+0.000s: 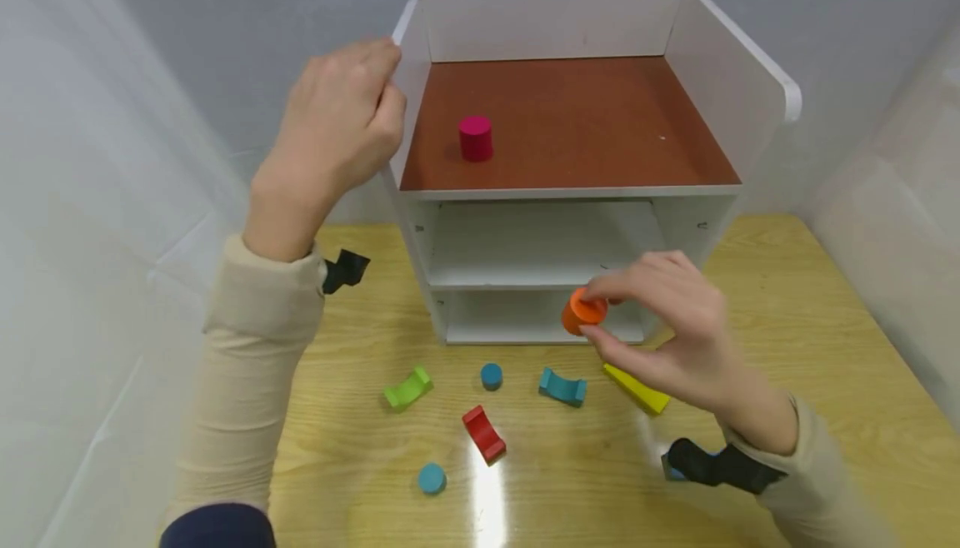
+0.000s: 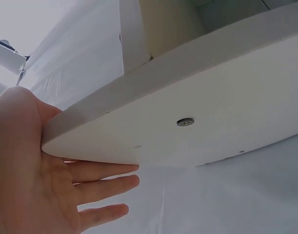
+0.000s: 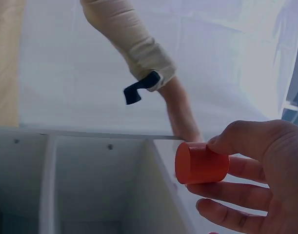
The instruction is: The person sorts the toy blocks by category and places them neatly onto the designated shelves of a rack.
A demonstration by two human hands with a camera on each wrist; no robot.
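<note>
My right hand (image 1: 600,308) pinches an orange cylinder (image 1: 582,313) between thumb and fingers, in front of the lower openings of a white shelf unit (image 1: 570,192). The right wrist view shows the same orange cylinder (image 3: 201,163) held on its side in that hand (image 3: 213,171), beside the unit's compartments. My left hand (image 1: 375,90) rests against the top of the unit's left side panel (image 1: 411,73). In the left wrist view the palm presses the panel (image 2: 188,126) and the fingers (image 2: 107,187) lie straight along its outer face. A magenta cylinder (image 1: 476,138) stands on the brown top shelf.
On the wooden table (image 1: 787,348) in front of the unit lie a green arch (image 1: 408,388), a blue cylinder (image 1: 491,376), a teal arch (image 1: 562,386), a yellow wedge (image 1: 637,390), a red arch (image 1: 483,433) and a second blue cylinder (image 1: 432,478). White walls close in both sides.
</note>
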